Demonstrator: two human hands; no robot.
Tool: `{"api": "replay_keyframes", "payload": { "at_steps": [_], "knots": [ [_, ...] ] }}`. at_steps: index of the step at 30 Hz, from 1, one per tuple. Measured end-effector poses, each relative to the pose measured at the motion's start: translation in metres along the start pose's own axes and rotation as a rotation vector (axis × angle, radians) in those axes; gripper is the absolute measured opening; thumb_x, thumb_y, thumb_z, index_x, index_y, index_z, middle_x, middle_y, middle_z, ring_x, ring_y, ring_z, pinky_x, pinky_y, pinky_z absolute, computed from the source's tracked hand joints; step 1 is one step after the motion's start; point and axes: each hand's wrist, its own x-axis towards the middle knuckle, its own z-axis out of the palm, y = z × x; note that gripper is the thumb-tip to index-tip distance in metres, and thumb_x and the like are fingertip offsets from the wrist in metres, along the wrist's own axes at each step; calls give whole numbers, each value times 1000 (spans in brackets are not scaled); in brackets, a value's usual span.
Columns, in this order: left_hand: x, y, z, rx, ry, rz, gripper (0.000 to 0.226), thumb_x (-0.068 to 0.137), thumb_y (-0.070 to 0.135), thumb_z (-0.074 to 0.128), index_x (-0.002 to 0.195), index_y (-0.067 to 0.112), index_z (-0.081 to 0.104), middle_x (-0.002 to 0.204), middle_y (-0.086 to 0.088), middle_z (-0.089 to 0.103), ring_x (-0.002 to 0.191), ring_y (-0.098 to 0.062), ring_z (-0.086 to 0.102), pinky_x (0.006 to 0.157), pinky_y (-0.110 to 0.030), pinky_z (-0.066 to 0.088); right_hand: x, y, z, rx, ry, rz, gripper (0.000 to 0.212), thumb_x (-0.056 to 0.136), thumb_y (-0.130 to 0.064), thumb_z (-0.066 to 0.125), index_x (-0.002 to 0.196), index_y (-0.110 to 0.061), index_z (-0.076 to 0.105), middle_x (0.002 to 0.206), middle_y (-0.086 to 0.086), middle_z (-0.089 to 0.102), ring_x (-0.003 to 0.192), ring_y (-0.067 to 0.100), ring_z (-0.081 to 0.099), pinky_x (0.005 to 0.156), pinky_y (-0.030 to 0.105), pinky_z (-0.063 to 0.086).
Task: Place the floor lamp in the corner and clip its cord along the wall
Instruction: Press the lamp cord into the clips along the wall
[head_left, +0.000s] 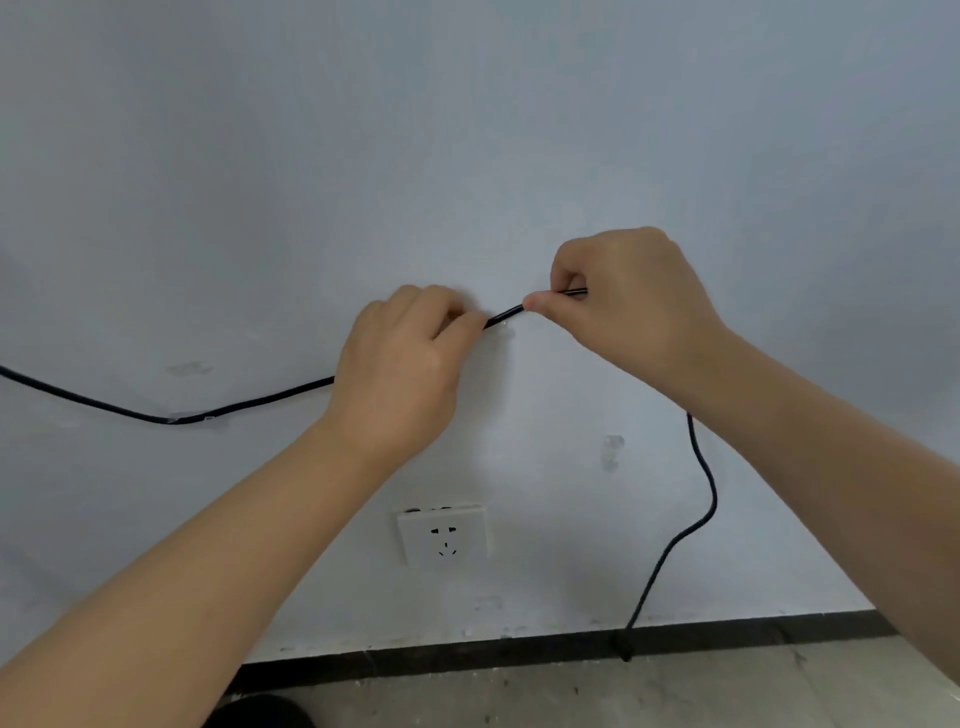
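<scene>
A thin black cord (260, 401) runs along the white wall (467, 130) from the left edge. It passes through a clear clip (193, 417) and rises to my hands. My left hand (400, 369) pinches the cord against the wall. My right hand (628, 306) pinches it a little further right and higher. A short bare stretch of cord (504, 314) shows between the two hands. Below my right forearm the cord hangs down in a curve, and its black plug (623, 647) rests at the floor. The lamp itself is out of view.
A white wall socket (444, 538) sits below my hands. Another clear clip or adhesive mark (613, 451) is on the wall to its upper right. A dark baseboard (467, 657) meets the grey concrete floor (623, 696). A dark object (260, 714) shows at the bottom edge.
</scene>
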Motion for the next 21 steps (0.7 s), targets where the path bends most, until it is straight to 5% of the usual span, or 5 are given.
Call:
{"api": "replay_keyframes", "payload": {
  "at_steps": [2,8,14,18,21],
  "knots": [
    [-1,1,3,-20,-4,41,42,65,-4,36,92,-5,68,77,-24,70,58,-36,63,48,-35,49,-3,5,3,39,42,24,24,83,-28,59,83,-5,64,81,13,68,80,29,59,70,34,45],
    [6,4,13,-56,61,55,20,63,-13,69,80,-4,71,66,-21,70,57,-35,63,50,-34,49,-24,18,11,58,185,55,18,82,-19,62,82,-2,65,84,13,64,74,22,55,70,29,41],
    [2,8,21,67,111,84,13,61,-7,67,72,-1,67,69,-19,69,63,-33,62,61,-37,32,-57,41,12,386,163,307,19,79,-17,63,61,-25,64,44,-16,57,40,-3,50,44,1,35],
    [-10,21,40,59,295,70,23,63,-6,66,80,8,72,87,-16,73,89,-25,45,78,-40,27,-94,58,32,679,112,418,34,80,-9,60,56,-33,64,44,-11,63,35,1,49,39,8,39],
    [-26,45,58,-88,305,112,17,63,-7,68,76,4,71,82,-18,73,82,-25,45,70,-39,38,-121,76,49,840,-1,470,40,86,-5,52,58,-29,68,50,-10,66,36,3,46,45,13,43]
  ]
}}
